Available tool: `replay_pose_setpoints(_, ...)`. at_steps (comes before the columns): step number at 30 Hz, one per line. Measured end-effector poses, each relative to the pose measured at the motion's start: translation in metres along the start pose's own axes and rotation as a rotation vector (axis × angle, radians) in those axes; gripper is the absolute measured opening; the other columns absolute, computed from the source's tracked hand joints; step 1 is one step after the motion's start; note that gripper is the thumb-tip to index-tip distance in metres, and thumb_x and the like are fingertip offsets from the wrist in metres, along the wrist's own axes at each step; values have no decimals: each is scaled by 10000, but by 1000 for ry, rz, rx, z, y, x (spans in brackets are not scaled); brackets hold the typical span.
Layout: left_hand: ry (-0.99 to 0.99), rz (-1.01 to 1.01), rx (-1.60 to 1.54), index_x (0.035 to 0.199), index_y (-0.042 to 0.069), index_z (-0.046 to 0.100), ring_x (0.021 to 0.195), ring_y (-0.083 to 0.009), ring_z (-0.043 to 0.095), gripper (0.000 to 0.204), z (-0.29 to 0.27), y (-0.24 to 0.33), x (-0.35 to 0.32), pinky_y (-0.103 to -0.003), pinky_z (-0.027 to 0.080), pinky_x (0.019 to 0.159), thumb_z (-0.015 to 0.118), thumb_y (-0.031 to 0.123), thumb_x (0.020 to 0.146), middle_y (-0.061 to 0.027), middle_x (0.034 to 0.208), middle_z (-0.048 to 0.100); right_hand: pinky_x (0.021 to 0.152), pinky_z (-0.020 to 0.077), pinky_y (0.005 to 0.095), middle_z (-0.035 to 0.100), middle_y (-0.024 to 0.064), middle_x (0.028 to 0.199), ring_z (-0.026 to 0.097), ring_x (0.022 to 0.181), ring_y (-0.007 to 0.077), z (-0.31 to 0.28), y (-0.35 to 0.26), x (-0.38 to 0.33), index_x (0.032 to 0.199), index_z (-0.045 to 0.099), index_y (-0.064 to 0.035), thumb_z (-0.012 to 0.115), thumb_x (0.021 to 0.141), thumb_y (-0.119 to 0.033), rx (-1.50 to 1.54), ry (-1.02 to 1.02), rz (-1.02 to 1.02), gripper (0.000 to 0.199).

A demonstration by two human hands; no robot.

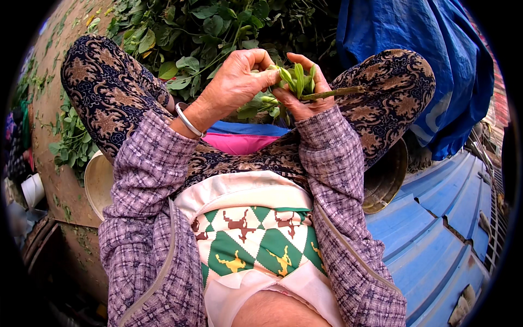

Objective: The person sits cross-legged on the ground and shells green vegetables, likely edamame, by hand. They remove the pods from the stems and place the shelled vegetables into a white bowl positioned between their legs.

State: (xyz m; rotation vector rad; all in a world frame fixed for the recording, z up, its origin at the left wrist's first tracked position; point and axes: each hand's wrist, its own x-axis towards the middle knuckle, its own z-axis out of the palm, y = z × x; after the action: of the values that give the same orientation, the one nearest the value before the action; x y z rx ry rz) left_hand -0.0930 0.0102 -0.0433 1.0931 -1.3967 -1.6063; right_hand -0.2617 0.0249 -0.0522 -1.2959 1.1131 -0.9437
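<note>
Between my raised hands is a bean plant stem (336, 92) with plump green pods (298, 80) at one end; its bare brownish end points right over my right knee. My right hand (316, 98) is closed around the stem, palm turned up, thumb below the pods. With a silver bangle at its wrist, my left hand (242, 76) pinches at the left side of the pod cluster; a pod lies partly hidden between thumb and forefinger. Leaves and another pod (269, 100) hang just below the fingers.
Beyond my hands lies a heap of leafy bean plants (218, 27). A blue tarp (419, 49) drapes at the far right, above blue corrugated sheeting (436, 234). A metal pot (388, 180) stands beside my right thigh, a pale round container (98, 182) by my left.
</note>
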Motion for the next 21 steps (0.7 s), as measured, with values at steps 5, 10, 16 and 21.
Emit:
replay_pose_setpoints(5, 65, 153, 169, 778, 12, 517, 634, -32, 426, 117, 6, -6, 1, -194, 383, 553, 580, 100, 823, 33, 684, 484, 776, 514, 286, 572, 73, 989, 584, 895, 145, -2, 13, 3, 1235, 364, -61, 695, 677, 77, -26, 2, -41, 663)
replay_pose_setpoints(10, 140, 225, 190, 745, -15, 522, 626, -51, 466, 140, 12, -1, 1, -221, 414, 548, 588, 93, 805, -5, 658, 512, 798, 521, 315, 584, 97, 1002, 597, 892, 166, -2, 15, 5, 1250, 353, -51, 660, 729, 66, 189, -4, 7, 616)
replay_pose_setpoints(16, 167, 152, 112, 763, 5, 543, 628, -28, 444, 168, 14, -4, 3, -186, 392, 557, 603, 144, 834, 20, 664, 502, 675, 541, 285, 598, 89, 906, 622, 758, 156, 1, 0, 0, 1263, 326, -57, 626, 791, -5, 253, 23, 49, 562)
replay_pose_setpoints(21, 204, 196, 188, 764, 3, 555, 624, -32, 440, 179, 17, -1, 3, -195, 375, 546, 609, 159, 833, 23, 659, 507, 652, 553, 302, 601, 98, 922, 636, 712, 182, -5, 3, 1, 1321, 275, -82, 575, 830, -34, 311, 60, 82, 577)
